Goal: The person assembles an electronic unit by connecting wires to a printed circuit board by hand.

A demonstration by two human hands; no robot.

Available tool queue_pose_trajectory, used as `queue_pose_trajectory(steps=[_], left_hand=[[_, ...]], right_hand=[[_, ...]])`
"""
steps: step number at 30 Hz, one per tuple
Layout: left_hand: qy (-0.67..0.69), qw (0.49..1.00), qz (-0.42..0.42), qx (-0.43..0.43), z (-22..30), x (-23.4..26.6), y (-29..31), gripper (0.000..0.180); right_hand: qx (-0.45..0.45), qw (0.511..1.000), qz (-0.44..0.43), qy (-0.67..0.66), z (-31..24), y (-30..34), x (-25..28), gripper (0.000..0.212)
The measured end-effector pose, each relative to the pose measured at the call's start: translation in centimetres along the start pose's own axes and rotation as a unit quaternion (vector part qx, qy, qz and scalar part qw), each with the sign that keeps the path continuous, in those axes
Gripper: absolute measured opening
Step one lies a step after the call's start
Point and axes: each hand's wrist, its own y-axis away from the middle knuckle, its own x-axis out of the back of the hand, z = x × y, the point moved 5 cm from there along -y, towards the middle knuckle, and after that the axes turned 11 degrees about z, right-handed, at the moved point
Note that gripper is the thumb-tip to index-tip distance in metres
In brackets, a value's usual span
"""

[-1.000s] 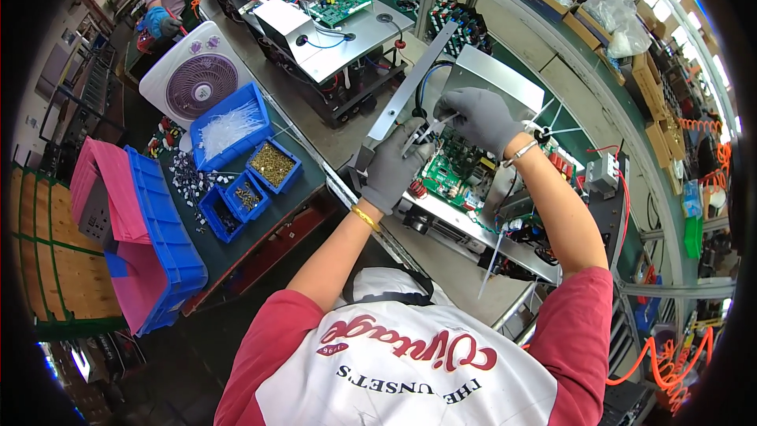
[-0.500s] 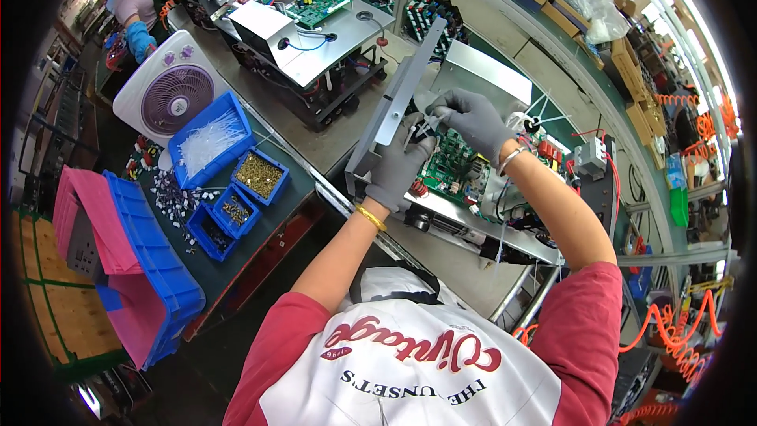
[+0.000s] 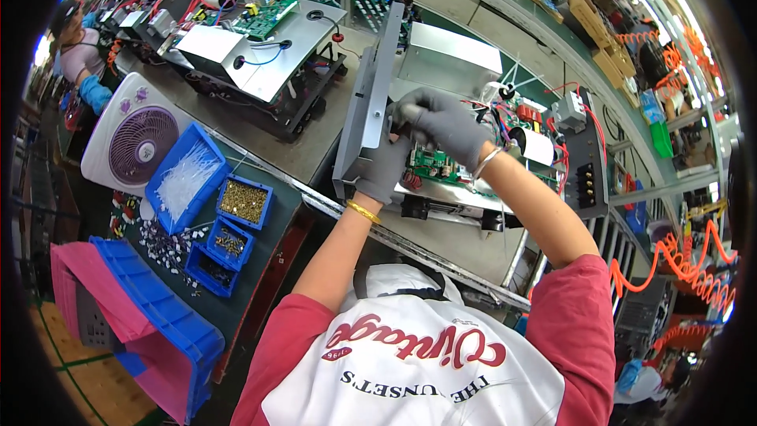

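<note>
Both my gloved hands work close together at the inner face of an upright grey metal panel (image 3: 368,99), part of an electrical unit with its inside exposed. My left hand (image 3: 384,168) is low beside the panel, its fingers bent and partly hidden by the other hand. Just above it, my right hand (image 3: 445,128) is closed, thumb and fingers pinched together near the panel. What either one holds is hidden. A green circuit board (image 3: 432,162) lies under my hands, with a shiny metal cover (image 3: 451,54) behind and a white cylindrical part (image 3: 536,147) to the right.
At left, a blue tray of white cable ties (image 3: 188,177), a blue bin of brass-coloured screws (image 3: 243,200) and a purple-white fan (image 3: 142,146) stand on a green bench. A second unit (image 3: 260,83) sits farther left. Another person (image 3: 81,59) is at far left.
My view has shifted, so the bench things sit lower and the units farther left. The small white pieces between my fingers no longer show. My right hand has closed in over the left, nearer the panel.
</note>
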Motion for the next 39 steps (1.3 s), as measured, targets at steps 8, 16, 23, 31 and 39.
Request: queue_pose_trajectory(steps=[8, 16, 23, 31, 39], left_hand=[[0.111, 0.988, -0.089, -0.064, 0.8, 0.1, -0.1, 0.055], [0.158, 0.982, -0.101, -0.012, -2.5, -0.1, -0.9, 0.052], [0.090, 0.993, -0.073, -0.029, -1.2, -0.3, -0.8, 0.050], [-0.251, 0.885, -0.145, -0.365, 12.1, 7.0, 5.3, 0.051], [0.007, 0.995, -0.002, -0.102, 8.2, 5.5, -1.8, 0.059]], right_hand=[[-0.005, 0.988, 0.027, 0.154, 0.2, 0.1, 3.4, 0.035], [0.318, 0.857, 0.145, 0.380, -1.9, 1.7, -0.1, 0.020], [0.342, 0.858, 0.172, 0.341, -0.8, 2.9, -0.9, 0.016], [0.299, 0.819, 0.443, 0.210, -3.1, 13.5, 12.6, 0.021], [0.099, 0.611, 0.593, 0.514, 6.1, 23.6, 26.7, 0.041]])
